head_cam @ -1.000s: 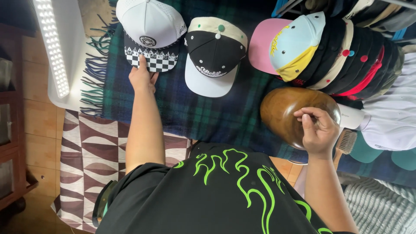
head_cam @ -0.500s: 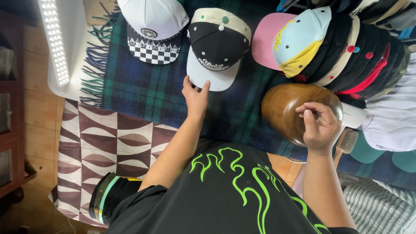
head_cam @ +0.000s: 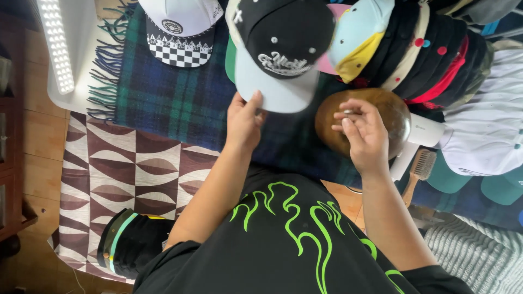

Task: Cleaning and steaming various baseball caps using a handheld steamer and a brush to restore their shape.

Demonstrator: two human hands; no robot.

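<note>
Now left hand grips black cap brim; right hand rests on wooden form.

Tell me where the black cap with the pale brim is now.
The black cap is top centre in the head view, its pale brim gripped by the left hand, between the checkered cap and the wooden dome.
</note>
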